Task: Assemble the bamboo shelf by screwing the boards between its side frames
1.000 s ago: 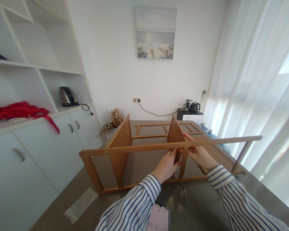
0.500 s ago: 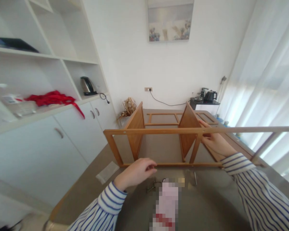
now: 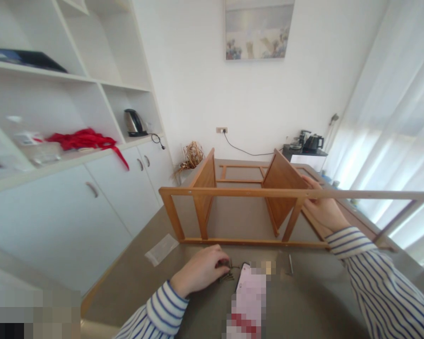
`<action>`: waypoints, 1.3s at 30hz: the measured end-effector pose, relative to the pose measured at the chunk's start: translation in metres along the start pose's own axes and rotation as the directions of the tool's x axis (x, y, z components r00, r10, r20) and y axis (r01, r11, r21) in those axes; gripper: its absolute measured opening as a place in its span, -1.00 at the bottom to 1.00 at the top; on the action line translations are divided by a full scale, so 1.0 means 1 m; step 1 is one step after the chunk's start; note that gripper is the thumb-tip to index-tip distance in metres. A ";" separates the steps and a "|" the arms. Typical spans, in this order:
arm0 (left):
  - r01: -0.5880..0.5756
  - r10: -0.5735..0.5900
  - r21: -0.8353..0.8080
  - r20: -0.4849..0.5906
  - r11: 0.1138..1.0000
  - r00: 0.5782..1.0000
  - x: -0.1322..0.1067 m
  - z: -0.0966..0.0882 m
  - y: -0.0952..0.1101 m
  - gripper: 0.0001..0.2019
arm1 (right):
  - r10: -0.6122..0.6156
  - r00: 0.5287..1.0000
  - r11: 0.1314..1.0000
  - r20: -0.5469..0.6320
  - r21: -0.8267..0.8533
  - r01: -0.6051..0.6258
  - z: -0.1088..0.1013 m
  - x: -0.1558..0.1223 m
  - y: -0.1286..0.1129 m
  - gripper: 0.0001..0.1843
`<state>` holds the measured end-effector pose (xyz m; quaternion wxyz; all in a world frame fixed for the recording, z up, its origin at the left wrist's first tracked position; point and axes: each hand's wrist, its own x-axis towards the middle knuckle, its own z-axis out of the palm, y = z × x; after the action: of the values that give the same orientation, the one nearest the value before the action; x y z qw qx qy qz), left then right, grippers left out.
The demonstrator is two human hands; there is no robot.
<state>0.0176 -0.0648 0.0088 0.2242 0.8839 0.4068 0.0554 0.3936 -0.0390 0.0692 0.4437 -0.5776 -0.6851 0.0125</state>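
Your left hand (image 3: 200, 270) at screws (image 3: 227, 278), right hand (image 3: 323, 212) against panel (image 3: 282, 175).
Left fingers curl, pinch unclear; you can't tell right's grip. Panel stands behind wooden frame (image 3: 233, 191), screws on table (image 3: 307, 296).

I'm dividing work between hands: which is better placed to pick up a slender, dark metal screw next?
Left, likely: the left hand is down at the slender, dark metal screws, while the right hand is at the brown, rectangular wooden panel.
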 end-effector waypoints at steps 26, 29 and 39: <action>-0.048 0.048 0.007 -0.240 0.999 0.970 0.024 0.002 0.014 -0.85 | 0.034 0.999 0.990 -0.041 0.136 -0.029 0.011 -0.007 -0.007 -0.24; -0.108 0.093 -0.031 -0.316 0.994 0.944 0.043 -0.005 0.028 -0.83 | 0.039 0.999 0.977 -0.036 0.211 -0.031 0.015 -0.008 -0.009 -0.23; -0.304 0.172 -0.216 -0.477 0.928 0.862 0.128 -0.018 0.075 -0.75 | -0.091 0.996 0.983 -0.012 0.157 0.092 0.014 -0.002 -0.005 -0.28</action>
<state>0.1489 -0.0061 0.0470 0.2395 0.8492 0.3218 0.3435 0.3806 -0.0355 0.0627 0.4897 -0.5088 -0.7067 0.0446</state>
